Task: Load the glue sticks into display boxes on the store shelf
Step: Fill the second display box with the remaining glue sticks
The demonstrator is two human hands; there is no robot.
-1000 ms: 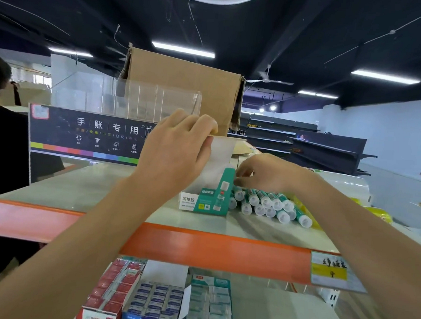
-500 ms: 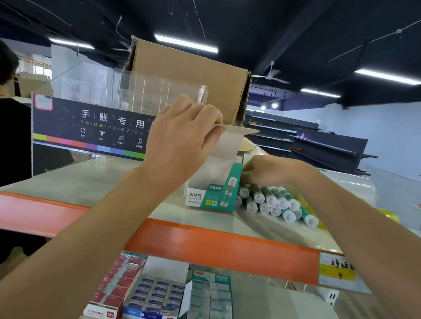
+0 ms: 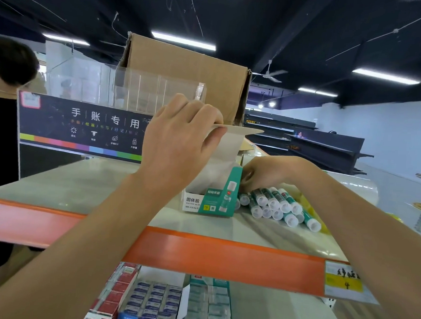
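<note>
Green-and-white glue sticks [image 3: 279, 205]: I see them piled on their sides on the grey shelf top [image 3: 86, 189], just right of the box.
Display box: small teal-and-white cardboard display box [image 3: 212, 201] stands on the shelf, lid flap raised.
Left hand [image 3: 178, 143]: pinched shut on the flap's edge.
Right hand [image 3: 267, 172]: fingers curled among the sticks; I cannot tell whether they grip one.
Behind: brown cardboard carton [image 3: 187, 77].
</note>
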